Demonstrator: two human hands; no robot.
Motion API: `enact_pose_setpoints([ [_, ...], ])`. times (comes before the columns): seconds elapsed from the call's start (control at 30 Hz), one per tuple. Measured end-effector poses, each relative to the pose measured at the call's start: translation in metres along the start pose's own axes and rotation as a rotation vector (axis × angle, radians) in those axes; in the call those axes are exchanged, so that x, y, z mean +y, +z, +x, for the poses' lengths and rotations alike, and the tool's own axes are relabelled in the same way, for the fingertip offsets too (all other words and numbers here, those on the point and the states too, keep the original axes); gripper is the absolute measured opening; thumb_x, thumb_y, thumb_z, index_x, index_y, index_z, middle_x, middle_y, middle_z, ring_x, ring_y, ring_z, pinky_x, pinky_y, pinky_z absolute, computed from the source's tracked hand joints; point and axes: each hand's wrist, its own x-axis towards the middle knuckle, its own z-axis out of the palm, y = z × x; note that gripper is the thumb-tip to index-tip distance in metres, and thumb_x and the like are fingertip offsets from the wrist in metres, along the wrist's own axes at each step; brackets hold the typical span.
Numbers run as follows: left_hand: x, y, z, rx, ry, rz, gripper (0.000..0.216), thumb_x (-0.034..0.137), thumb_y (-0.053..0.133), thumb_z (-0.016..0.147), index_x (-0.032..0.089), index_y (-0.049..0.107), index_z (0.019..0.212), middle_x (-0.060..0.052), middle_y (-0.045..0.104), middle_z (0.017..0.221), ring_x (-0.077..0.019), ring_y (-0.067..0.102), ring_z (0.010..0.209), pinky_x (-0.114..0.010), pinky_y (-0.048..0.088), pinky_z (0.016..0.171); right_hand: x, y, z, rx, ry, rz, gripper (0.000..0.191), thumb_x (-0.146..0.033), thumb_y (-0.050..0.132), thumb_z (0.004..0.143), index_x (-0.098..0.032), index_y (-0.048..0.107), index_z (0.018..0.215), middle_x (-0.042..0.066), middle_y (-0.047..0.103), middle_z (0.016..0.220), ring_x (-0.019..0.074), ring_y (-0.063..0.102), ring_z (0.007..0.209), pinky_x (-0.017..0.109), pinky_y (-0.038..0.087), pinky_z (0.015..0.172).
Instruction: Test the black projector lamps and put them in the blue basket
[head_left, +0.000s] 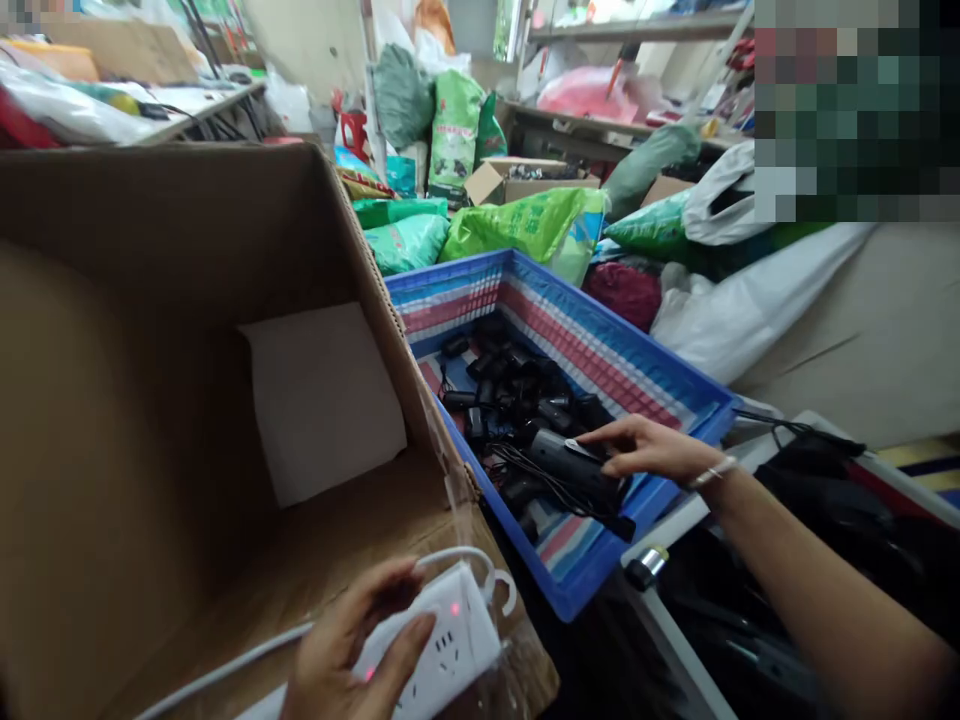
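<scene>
At lower centre the left hand has its fingers clamped across a white plastic power strip, seemingly steadying it, while right of centre the right hand's fingers touch a black cylindrical corded device over a blue plastic crate, grip unclear.

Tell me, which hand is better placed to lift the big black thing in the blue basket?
Probably the right hand: it touches the black device in the blue basket, while the left hand is farther away, on the white power strip.
</scene>
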Motion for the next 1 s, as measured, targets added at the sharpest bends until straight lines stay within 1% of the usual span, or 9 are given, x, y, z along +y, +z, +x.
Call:
enact_pose_setpoints([
  [0.1,0.030,0.006,0.005,-0.020,0.327,0.115,0.030,0.031,0.062,0.079,0.031,0.056,0.109,-0.002,0.062,0.115,-0.0221,0.058,0.107,-0.040,0.048,0.094,-0.040,0.015,-0.051,0.123,-0.210,-0.018,0.042,-0.029,0.069,0.067,-0.019,0.068,0.108,0.003,0.063,0.078,0.0178,0.058,0.071,0.027,0.047,0.063],
  [0.17,0.048,0.008,0.010,0.000,0.436,0.111,0.037,0.031,0.064,0.078,0.032,0.052,0.113,-0.003,0.055,0.125,-0.0241,0.049,0.118,-0.046,0.038,0.102,-0.067,0.032,-0.073,0.195,-0.350,-0.098,0.034,-0.029,0.070,0.068,-0.021,0.071,0.101,0.003,0.061,0.076,0.0168,0.055,0.069,0.027,0.045,0.061],
  [0.33,0.057,0.002,0.016,-0.353,0.050,-0.464,0.081,0.046,0.073,0.067,0.022,0.031,0.131,-0.016,0.043,0.134,-0.0309,0.042,0.122,-0.047,0.040,0.097,-0.108,0.074,-0.086,0.273,-0.545,0.003,0.028,-0.026,0.071,0.071,-0.024,0.069,0.099,0.002,0.057,0.079,0.0161,0.054,0.071,0.026,0.044,0.061],
  [0.43,0.043,-0.004,0.007,-0.519,-0.044,-0.690,0.091,0.039,0.082,0.058,0.022,0.031,0.131,-0.016,0.051,0.126,-0.0305,0.051,0.112,-0.043,0.042,0.090,-0.106,0.092,-0.077,0.253,-0.604,0.171,0.025,-0.027,0.074,0.070,-0.023,0.069,0.094,0.001,0.054,0.078,0.0146,0.053,0.070,0.024,0.045,0.060],
  [0.53,0.030,-0.003,-0.008,-0.430,-0.105,-0.721,0.088,0.027,0.086,0.051,0.018,0.039,0.125,-0.013,0.058,0.113,-0.0265,0.056,0.102,-0.035,0.044,0.083,-0.099,0.107,-0.067,0.308,-0.584,0.364,0.029,-0.030,0.078,0.065,-0.023,0.068,0.092,0.001,0.055,0.080,0.0147,0.054,0.074,0.024,0.047,0.065],
  [0.67,0.023,0.008,-0.025,-0.195,-0.138,-0.883,0.077,0.031,0.080,0.056,0.018,0.039,0.120,-0.006,0.059,0.096,-0.0138,0.055,0.069,-0.023,0.041,0.052,-0.092,0.142,-0.062,0.233,-0.549,0.680,0.070,-0.047,0.077,0.063,-0.031,0.048,0.124,0.007,0.052,0.120,0.0238,0.054,0.105,0.035,0.048,0.084],
  [0.77,0.023,0.020,-0.038,-0.115,-0.052,-1.005,0.063,0.032,0.074,0.063,0.021,0.041,0.115,-0.005,0.058,0.104,-0.0177,0.055,0.090,-0.026,0.045,0.071,-0.087,0.188,-0.061,0.127,-0.501,0.836,0.083,-0.050,0.074,0.066,-0.040,0.030,0.135,0.007,0.039,0.138,0.0274,0.049,0.116,0.044,0.047,0.088],
  [0.87,0.019,0.028,-0.051,-0.094,-0.026,-0.907,0.064,0.025,0.074,0.063,0.027,0.038,0.115,-0.004,0.058,0.111,-0.0207,0.053,0.104,-0.032,0.040,0.088,-0.084,0.230,-0.058,0.196,-0.448,0.930,0.071,-0.049,0.067,0.073,-0.037,0.034,0.134,0.007,0.048,0.132,0.0275,0.046,0.120,0.046,0.042,0.095],
  [1.0,0.011,0.010,-0.061,-0.125,-0.005,-0.498,0.065,0.028,0.074,0.065,0.027,0.040,0.121,-0.008,0.052,0.124,-0.0293,0.047,0.114,-0.044,0.037,0.095,-0.093,0.239,-0.057,0.312,-0.440,0.866,0.069,-0.046,0.070,0.069,-0.029,0.041,0.129,0.007,0.062,0.111,0.0284,0.058,0.103,0.043,0.048,0.087],
])
